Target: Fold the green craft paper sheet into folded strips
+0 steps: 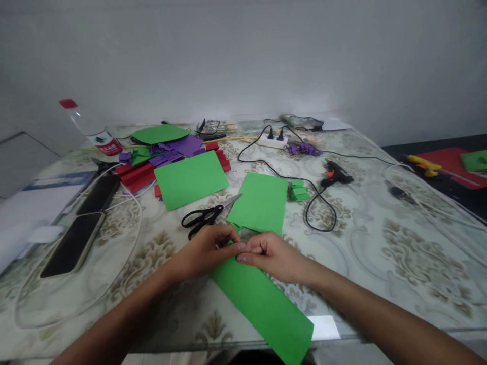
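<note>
Both hands meet at the upper end of a long green paper strip (266,306), which slants toward me over the table's front edge. My left hand (216,248) pinches that end between thumb and fingers. Against it, my right hand (272,256) pinches the same end, fingertips touching the left ones. The exact fold under the fingers is hidden. Just beyond lies a green paper sheet (262,200). Black-handled scissors (207,215) rest left of it, their blade tips at its edge. Another green sheet (192,177) lies farther left.
Two phones (74,246) and a white cable lie at left, near a red-capped bottle (101,137). Purple and red paper pieces (137,175) are piled behind. A black glue gun (337,173) and its cord lie right of a white power strip (272,141). A yellow glue gun (424,165) is far right.
</note>
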A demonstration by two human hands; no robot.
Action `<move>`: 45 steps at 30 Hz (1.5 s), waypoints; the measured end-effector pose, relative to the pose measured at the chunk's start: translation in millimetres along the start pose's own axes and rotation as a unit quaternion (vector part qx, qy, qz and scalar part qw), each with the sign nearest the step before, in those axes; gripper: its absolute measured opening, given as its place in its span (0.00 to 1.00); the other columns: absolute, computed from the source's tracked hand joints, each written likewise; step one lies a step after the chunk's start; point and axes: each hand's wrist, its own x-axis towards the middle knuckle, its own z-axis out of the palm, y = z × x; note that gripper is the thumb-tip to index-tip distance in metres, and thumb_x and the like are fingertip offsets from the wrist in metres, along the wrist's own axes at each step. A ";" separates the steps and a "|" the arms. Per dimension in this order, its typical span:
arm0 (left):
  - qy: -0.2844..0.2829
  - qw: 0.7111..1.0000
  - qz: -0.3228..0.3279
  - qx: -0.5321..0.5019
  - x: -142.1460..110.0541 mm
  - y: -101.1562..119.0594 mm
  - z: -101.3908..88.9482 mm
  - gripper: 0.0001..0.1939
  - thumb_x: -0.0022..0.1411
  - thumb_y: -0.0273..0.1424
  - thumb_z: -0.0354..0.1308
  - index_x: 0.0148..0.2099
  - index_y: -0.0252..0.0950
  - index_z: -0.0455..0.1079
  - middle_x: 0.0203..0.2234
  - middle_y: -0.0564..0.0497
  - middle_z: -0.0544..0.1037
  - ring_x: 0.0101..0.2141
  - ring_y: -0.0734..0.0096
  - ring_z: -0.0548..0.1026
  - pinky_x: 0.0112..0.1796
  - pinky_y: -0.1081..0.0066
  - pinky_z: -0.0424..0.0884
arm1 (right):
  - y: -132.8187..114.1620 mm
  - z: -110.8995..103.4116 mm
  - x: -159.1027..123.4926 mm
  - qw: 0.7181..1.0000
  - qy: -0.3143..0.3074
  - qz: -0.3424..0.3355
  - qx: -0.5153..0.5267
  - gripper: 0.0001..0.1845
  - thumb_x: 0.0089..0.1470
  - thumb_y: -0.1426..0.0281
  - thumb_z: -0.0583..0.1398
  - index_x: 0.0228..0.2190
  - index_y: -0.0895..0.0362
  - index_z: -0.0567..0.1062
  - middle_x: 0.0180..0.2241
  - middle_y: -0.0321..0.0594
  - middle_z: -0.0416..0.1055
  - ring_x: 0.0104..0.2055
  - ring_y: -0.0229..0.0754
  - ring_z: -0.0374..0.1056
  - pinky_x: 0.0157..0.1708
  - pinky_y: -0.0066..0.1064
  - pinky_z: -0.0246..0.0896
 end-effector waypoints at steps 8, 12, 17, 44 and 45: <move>-0.027 1.000 -0.011 0.011 -4.6 0.5 -6.8 0.15 0.67 0.40 0.57 0.35 0.34 0.74 0.25 0.54 0.72 0.28 0.73 0.65 0.29 0.74 0.59 | 0.3 -4.5 -0.2 0.999 -0.037 0.012 -0.023 0.28 0.51 0.46 0.66 0.22 0.58 0.70 0.18 0.28 0.55 0.20 0.31 0.45 0.19 0.26 0.38; -0.001 0.999 -0.040 0.011 -9.7 -0.7 -30.5 0.17 0.67 0.43 0.57 0.34 0.34 0.72 0.25 0.55 0.69 0.27 0.74 0.63 0.27 0.75 0.58 | -13.6 -19.2 -9.1 0.993 -0.055 0.026 -0.104 0.24 0.54 0.51 0.65 0.23 0.58 0.71 0.18 0.28 0.56 0.21 0.32 0.47 0.20 0.25 0.41; 0.041 0.995 -0.086 0.039 -24.4 -12.6 -48.2 0.18 0.65 0.46 0.57 0.34 0.35 0.73 0.24 0.55 0.70 0.26 0.72 0.65 0.26 0.75 0.58 | -41.2 -46.0 -35.5 0.952 -0.075 0.036 -0.293 0.12 0.59 0.66 0.60 0.25 0.57 0.74 0.21 0.32 0.67 0.23 0.34 0.57 0.23 0.25 0.49; 0.203 0.883 0.112 0.408 -82.2 -19.1 80.1 0.26 0.67 0.26 0.50 0.66 0.31 0.61 0.61 0.37 0.71 0.59 0.50 0.70 0.55 0.52 0.73 | 32.8 84.1 -62.7 0.798 0.174 -0.177 -0.549 0.25 0.64 0.72 0.53 0.61 0.66 0.68 0.67 0.53 0.58 0.69 0.56 0.55 0.64 0.50 0.61; 0.210 0.882 0.107 0.409 -82.6 -20.6 77.3 0.25 0.68 0.27 0.50 0.66 0.31 0.61 0.61 0.38 0.71 0.59 0.50 0.70 0.56 0.52 0.73 | 32.2 84.4 -62.8 0.799 0.173 -0.173 -0.549 0.25 0.64 0.72 0.53 0.61 0.66 0.68 0.67 0.53 0.58 0.69 0.56 0.55 0.64 0.50 0.61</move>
